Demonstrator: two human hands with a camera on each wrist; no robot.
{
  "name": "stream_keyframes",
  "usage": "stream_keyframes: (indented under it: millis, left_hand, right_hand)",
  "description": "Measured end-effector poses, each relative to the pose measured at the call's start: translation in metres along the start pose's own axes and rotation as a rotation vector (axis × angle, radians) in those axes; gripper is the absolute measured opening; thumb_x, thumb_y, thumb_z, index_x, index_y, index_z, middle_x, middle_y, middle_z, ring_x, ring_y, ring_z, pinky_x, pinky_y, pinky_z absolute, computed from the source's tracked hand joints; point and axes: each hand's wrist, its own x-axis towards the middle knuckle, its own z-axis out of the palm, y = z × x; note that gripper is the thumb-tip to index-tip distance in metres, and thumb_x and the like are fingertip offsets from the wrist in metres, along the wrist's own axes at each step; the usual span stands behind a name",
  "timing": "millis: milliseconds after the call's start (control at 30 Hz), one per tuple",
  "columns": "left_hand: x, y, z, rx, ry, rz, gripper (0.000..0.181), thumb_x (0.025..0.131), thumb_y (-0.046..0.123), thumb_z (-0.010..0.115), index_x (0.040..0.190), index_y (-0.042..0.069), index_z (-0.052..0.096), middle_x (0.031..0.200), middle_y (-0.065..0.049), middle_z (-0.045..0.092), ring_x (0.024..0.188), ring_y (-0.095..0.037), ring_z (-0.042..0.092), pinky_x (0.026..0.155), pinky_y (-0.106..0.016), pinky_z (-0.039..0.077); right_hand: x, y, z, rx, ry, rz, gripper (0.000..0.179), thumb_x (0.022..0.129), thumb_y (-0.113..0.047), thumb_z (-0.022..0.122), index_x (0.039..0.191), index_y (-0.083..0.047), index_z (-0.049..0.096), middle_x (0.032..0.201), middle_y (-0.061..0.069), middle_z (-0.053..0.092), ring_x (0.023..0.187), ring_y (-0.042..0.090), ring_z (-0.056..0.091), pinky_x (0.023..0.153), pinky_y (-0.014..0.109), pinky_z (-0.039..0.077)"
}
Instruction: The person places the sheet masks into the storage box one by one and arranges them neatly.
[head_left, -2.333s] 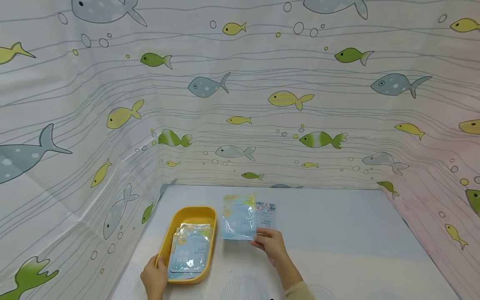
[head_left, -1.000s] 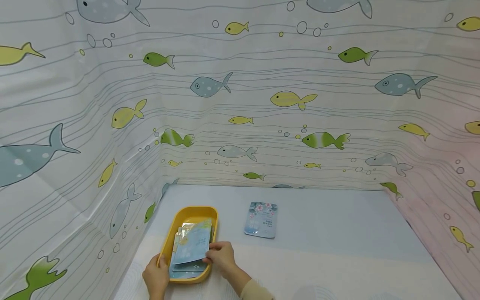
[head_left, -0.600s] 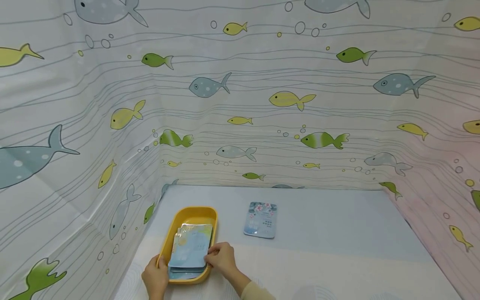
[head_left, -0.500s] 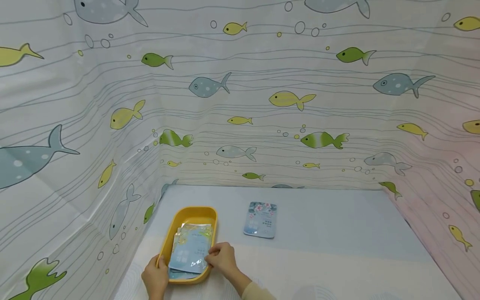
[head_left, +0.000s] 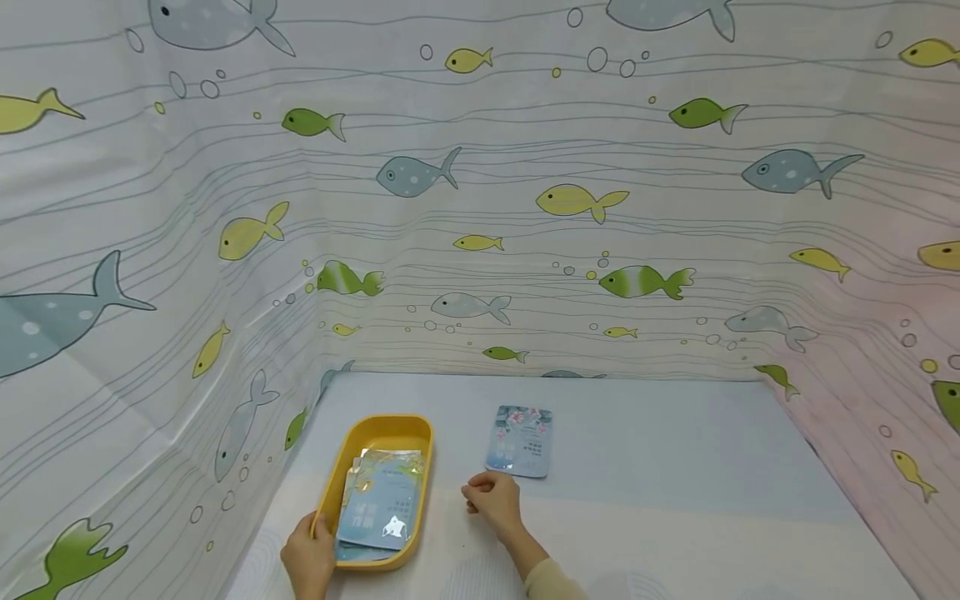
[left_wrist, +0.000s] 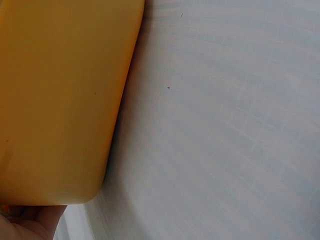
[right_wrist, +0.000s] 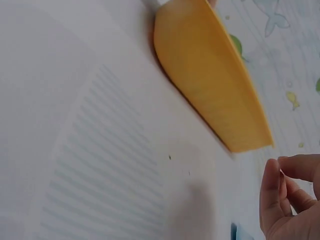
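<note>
My left hand (head_left: 308, 557) grips the near-left rim of a yellow tray (head_left: 393, 422), thumb over the edge. Inside the tray lies a stack of light-blue flat packets (head_left: 380, 500), the top one glossy with a yellow and green corner; they look like sheet-mask sachets. To the right of the tray, my right hand (head_left: 497, 503) hovers over the table with its fingers bent, holding nothing. Its thumb and index fingertips nearly meet in the right wrist view. Just beyond it lies a single blue packet (head_left: 520, 442) with pink flowers, apart from the hand.
The table (head_left: 675, 467) has a pale blue and cream cover. A fish-printed sheet (head_left: 525, 250) encloses the table at the back and on both sides. The tray's yellow outer wall (left_wrist: 65, 100) fills the left part of the left wrist view.
My right hand lowered a light-blue packet onto the stack in the tray, let it go, and moved right towards the flowered packet. My left hand stayed on the tray rim.
</note>
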Motion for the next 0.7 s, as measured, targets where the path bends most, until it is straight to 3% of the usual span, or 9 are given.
stream_keyframes:
  millis: [300,467,600,700]
  left_hand:
    - [0.0,0.0,0.0,0.002,-0.002,0.01,0.02,0.087,-0.003,0.054,0.1,-0.017,0.06,0.096,-0.037,0.061,0.086,-0.058,0.055,0.076,-0.061,0.041]
    - [0.001,-0.001,0.0,-0.002,0.012,0.032,0.02,0.087,-0.002,0.054,0.099,-0.017,0.06,0.095,-0.037,0.061,0.086,-0.058,0.055,0.076,-0.061,0.041]
    - [0.001,-0.001,0.001,-0.003,0.021,0.041,0.02,0.087,-0.002,0.054,0.099,-0.017,0.06,0.095,-0.037,0.061,0.085,-0.058,0.055,0.076,-0.061,0.04]
    - [0.001,-0.001,0.001,0.001,0.014,0.036,0.02,0.087,-0.002,0.054,0.099,-0.017,0.06,0.095,-0.037,0.061,0.086,-0.057,0.055,0.075,-0.061,0.04]
  right_hand:
    - [0.018,0.016,-0.032,-0.088,0.116,0.018,0.013,0.076,0.001,0.071,0.084,0.009,0.064,0.067,0.009,0.066,0.052,0.013,0.063,0.051,0.025,0.054]
    - [0.028,0.02,-0.05,-0.25,0.228,0.024,0.017,0.075,-0.005,0.073,0.084,0.006,0.064,0.071,0.009,0.065,0.056,0.018,0.061,0.053,0.028,0.051]
    - [0.037,0.022,-0.062,-0.393,0.322,0.023,0.021,0.073,-0.007,0.074,0.086,0.006,0.064,0.076,0.013,0.065,0.068,0.024,0.061,0.061,0.037,0.05]
    - [0.043,0.026,-0.07,-0.486,0.347,0.026,0.026,0.074,-0.007,0.074,0.092,0.008,0.063,0.082,0.018,0.065,0.077,0.031,0.062,0.068,0.043,0.05]
